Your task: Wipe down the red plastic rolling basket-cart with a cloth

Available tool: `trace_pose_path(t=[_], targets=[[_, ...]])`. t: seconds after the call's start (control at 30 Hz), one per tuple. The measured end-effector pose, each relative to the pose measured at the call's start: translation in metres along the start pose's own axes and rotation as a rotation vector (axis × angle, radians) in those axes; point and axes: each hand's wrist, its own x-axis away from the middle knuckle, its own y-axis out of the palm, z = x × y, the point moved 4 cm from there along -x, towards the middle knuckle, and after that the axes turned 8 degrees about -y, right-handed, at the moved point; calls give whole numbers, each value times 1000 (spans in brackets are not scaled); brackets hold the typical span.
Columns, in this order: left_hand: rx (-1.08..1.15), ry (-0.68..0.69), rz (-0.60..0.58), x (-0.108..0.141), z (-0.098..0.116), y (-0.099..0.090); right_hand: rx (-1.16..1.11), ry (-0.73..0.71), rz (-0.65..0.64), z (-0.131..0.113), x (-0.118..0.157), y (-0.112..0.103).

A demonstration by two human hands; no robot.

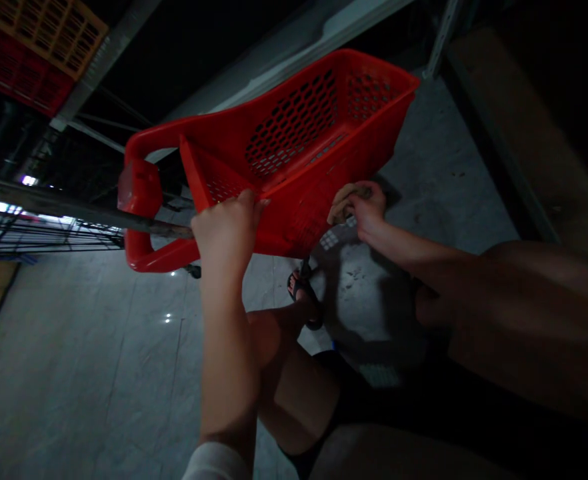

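A red plastic shopping cart [294,207] with perforated sides lies at a slant across the middle of the head view. My left hand [229,220] is closed over its near rim, beside the child-seat panel. A long greyish-brown pole [164,229] crosses in front of the cart's handle and meets this hand; whether the fingers also hold it is unclear. My right hand [371,207] pinches a crumpled tan cloth [343,203] close to the cart's lower outer side. Nothing shows inside the visible part of the basket.
Yellow [49,33] and red crates [19,70] sit on a metal rack at the upper left. Grey tiled floor [99,347] spreads below the cart. My sandalled foot [307,297] is near the cart's underside. A shelf post [441,40] stands at the upper right.
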Motion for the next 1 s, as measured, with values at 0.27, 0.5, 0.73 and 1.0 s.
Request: trace_pose_path(t=[0.27, 0.5, 0.73, 1.0], targets=[[160, -11, 95, -12, 17, 14, 120, 32, -264, 17, 87, 35], [258, -23, 108, -25, 21, 16, 155, 69, -340, 18, 101, 48], [233, -11, 136, -32, 21, 20, 274, -229, -449, -16, 90, 58], [268, -8, 135, -31, 20, 23, 438, -761, -703, 6, 83, 52]])
